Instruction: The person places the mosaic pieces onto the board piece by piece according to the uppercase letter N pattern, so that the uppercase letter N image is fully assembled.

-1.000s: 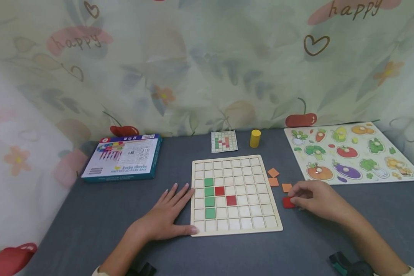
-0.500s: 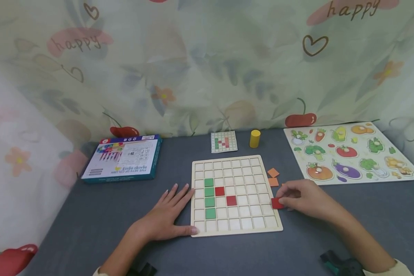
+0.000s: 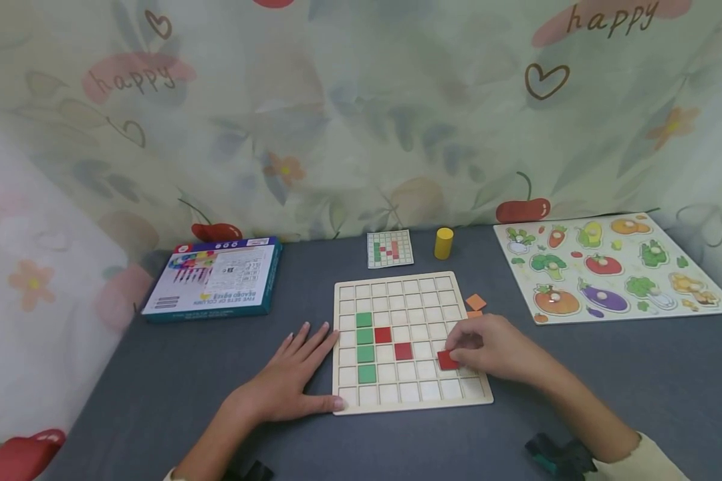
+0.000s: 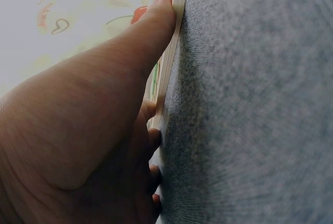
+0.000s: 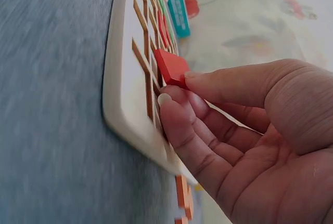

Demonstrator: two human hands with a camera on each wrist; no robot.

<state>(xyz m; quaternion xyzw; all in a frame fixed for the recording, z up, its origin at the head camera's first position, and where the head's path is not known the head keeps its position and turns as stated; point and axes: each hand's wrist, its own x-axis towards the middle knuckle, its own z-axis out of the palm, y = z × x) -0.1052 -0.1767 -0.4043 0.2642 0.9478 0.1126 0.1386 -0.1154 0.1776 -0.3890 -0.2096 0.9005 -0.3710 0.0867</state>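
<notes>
A wooden grid board (image 3: 391, 407) lies on the dark table, with several green tiles (image 3: 366, 354) in one column and two red tiles (image 3: 403, 351) set in its squares. My right hand (image 3: 493, 347) pinches another red tile (image 5: 173, 68) between thumb and fingertips, over the right part of the board. In the right wrist view this tile is tilted above the squares. My left hand (image 3: 283, 387) lies with fingers spread at the board's left edge, its thumb on the lower left corner. The left wrist view shows that thumb (image 4: 156, 21) along the board's edge.
Orange tiles (image 3: 476, 302) lie right of the board, partly hidden by my right hand. Behind it are a small pattern card (image 3: 390, 249) and a yellow cylinder (image 3: 443, 244). A boxed set (image 3: 213, 280) lies at left, a vegetable puzzle board (image 3: 614, 267) at right.
My right hand has carried the red tile leftward from the table beside the orange tiles to over the board. The left hand has stayed in place.
</notes>
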